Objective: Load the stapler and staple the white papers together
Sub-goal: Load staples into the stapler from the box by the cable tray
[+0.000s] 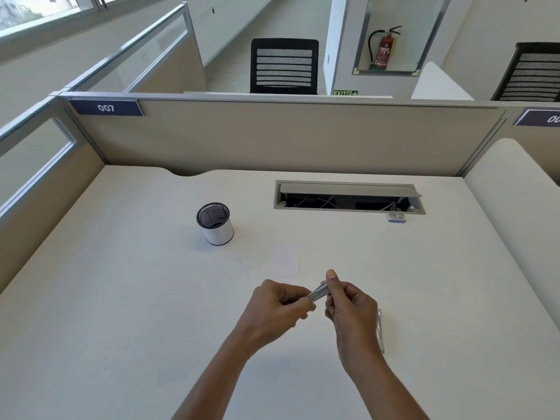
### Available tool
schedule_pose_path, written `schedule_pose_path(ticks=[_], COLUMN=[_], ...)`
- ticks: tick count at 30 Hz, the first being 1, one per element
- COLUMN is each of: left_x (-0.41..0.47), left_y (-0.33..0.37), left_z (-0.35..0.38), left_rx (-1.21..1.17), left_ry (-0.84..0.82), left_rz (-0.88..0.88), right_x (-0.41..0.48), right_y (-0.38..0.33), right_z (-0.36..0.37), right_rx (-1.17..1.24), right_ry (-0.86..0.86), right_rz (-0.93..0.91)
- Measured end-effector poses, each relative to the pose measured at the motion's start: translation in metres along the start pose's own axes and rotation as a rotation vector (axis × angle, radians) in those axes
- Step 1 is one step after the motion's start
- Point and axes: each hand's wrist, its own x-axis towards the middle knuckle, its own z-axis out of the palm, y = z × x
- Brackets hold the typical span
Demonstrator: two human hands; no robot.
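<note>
Staple strip point(318, 291) is pinched at both ends by fingers of left hand point(272, 307) and right hand point(351, 310) above the table point(121, 298), likely readying it for loading; white papers point(285, 260) lie just beyond.

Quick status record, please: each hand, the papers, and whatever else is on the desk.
left hand: pinches near end of staple strip
right hand: pinches its far end
white papers: flat on desk beyond hands, untouched
clear object: beside right wrist; stapler or not, cannot tell
mesh cup: upright, far left
small box: by cable tray opening
</note>
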Motion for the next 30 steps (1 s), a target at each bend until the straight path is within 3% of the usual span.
schedule_pose_path(ticks=[4, 12, 16, 24, 30], left_x=[0.002, 0.016, 0.027, 0.059, 0.080], left_y=[0.001, -0.020, -0.031, -0.084, -0.125], left_z=[-0.004, -0.012, -0.021, -0.020, -0.010], left_rx=[0.129, 0.438, 0.504, 0.546, 0.607], left_ry=[-0.017, 0.198, 0.146, 0.100, 0.077], left_rz=[0.117, 0.366, 0.443, 0.393, 0.339], right_x=[0.005, 0.018, 0.025, 0.051, 0.066], right_y=[0.003, 0.009, 0.016, 0.052, 0.086], right_z=[0.000, 0.000, -0.002, -0.002, -0.002], right_rx=[0.068, 0.144, 0.090, -0.124, -0.433], right_ry=[-0.007, -0.012, -0.062, -0.050, 0.042], right_rz=[0.049, 0.212, 0.245, 0.317, 0.199])
